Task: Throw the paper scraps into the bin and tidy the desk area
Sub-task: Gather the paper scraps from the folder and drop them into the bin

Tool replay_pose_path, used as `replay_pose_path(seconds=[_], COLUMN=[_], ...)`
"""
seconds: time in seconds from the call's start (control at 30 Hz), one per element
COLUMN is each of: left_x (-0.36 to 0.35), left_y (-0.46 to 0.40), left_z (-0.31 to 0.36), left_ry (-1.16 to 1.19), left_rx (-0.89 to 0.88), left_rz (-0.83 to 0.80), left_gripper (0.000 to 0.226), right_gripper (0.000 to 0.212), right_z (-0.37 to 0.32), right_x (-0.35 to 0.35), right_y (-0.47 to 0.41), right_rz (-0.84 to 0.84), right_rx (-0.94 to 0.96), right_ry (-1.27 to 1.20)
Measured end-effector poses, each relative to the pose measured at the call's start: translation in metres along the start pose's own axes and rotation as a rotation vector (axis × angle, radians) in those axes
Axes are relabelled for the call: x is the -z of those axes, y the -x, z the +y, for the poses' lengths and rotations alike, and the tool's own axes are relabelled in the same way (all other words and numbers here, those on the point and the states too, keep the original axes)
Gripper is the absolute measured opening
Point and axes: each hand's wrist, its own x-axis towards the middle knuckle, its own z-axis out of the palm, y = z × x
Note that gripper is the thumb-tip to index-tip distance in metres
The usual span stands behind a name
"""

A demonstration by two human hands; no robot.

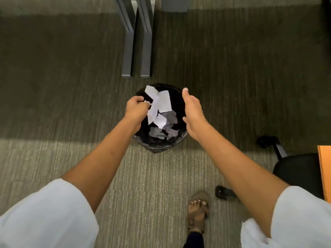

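Directly below the camera, the white torn paper scraps (157, 104) hang and tumble over the mouth of the round bin lined with a black plastic bag (159, 145), which stands on the grey-green ribbed carpet (71, 167); more pale scraps already lie heaped in its bottom. The left hand (137, 109) is above the bin's left rim, its fingers curled and pinching the upper edge of the topmost pieces, so some paper is not yet released. The right hand (192, 111) is over the right rim with straight fingers and an open palm turned toward the paper, holding nothing; it seems to act as a guard that keeps the pieces falling inside. Both bare forearms reach down from loose white sleeves (46, 215). Just beyond the bin lie two grey metal desk legs (137, 42), and to the right are the black base of an office chair (295, 169) and an orange panel edge (325, 172). A sandalled foot (198, 210) stands near the lower edge, with a small black object (224, 192) on the carpet beside it; what it is cannot be told. By my reading the binning step is in hand and nearly finished. The next move calls for the left fingers to let go over the opening, not the rim, since light scraps drift; tidying the desk looks still to come.
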Motion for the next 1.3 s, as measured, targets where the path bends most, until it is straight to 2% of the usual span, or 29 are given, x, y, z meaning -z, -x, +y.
replay_pose_path(seconds=[0.13, 0.3, 0.37, 0.43, 0.6, 0.7, 0.9, 0.97, 1.03, 1.1, 1.17, 1.3], left_x=[-0.006, -0.022, -0.032, -0.044, -0.09, -0.133, -0.224, -0.26, -0.291, -0.319, -0.336, -0.364], left_y=[-0.007, -0.004, 0.001, 0.008, 0.037, 0.066, 0.122, 0.149, 0.175, 0.206, 0.235, 0.294], left_z=[-0.031, -0.052, -0.053, -0.051, -0.026, -0.007, 0.017, 0.02, 0.017, 0.01, 0.001, -0.025], left_ry=[-0.029, 0.03, 0.05, 0.049, 0.01, -0.007, -0.169, -0.233, -0.314, -0.416, -0.556, -0.823], left_rx=[0.104, 0.159, 0.169, 0.169, 0.123, 0.072, -0.097, -0.148, -0.216, -0.333, -0.529, -0.936], left_rz=[-0.048, -0.066, -0.08, -0.101, -0.202, -0.319, -0.494, -0.562, -0.611, -0.642, -0.671, -0.854], left_gripper=[0.059, 0.063, 0.053, 0.024, 0.026, 0.018, 0.015, 0.013, 0.014, 0.016, 0.024, 0.046], right_gripper=[0.071, 0.069, 0.07, 0.07, 0.069, 0.071, 0.064, 0.051, 0.027, 0.018, 0.023, 0.035], right_z=[0.017, 0.035, 0.039, 0.04, 0.027, 0.017, 0.003, 0.004, 0.008, 0.019, 0.032, 0.08], right_x=[0.045, 0.092, 0.104, 0.112, 0.143, 0.175, 0.247, 0.282, 0.315, 0.351, 0.385, 0.448], right_y=[0.0, 0.007, 0.009, 0.012, 0.026, 0.038, 0.075, 0.094, 0.115, 0.139, 0.161, 0.21], right_rz=[0.106, 0.202, 0.222, 0.219, 0.209, 0.199, 0.256, 0.309, 0.387, 0.512, 0.653, 1.046], right_rx=[-0.023, -0.083, -0.085, -0.07, -0.032, -0.001, 0.041, 0.077, 0.129, 0.177, 0.216, 0.237], right_ry=[-0.043, -0.145, -0.171, -0.181, -0.239, -0.291, -0.366, -0.382, -0.383, -0.385, -0.343, 0.037])
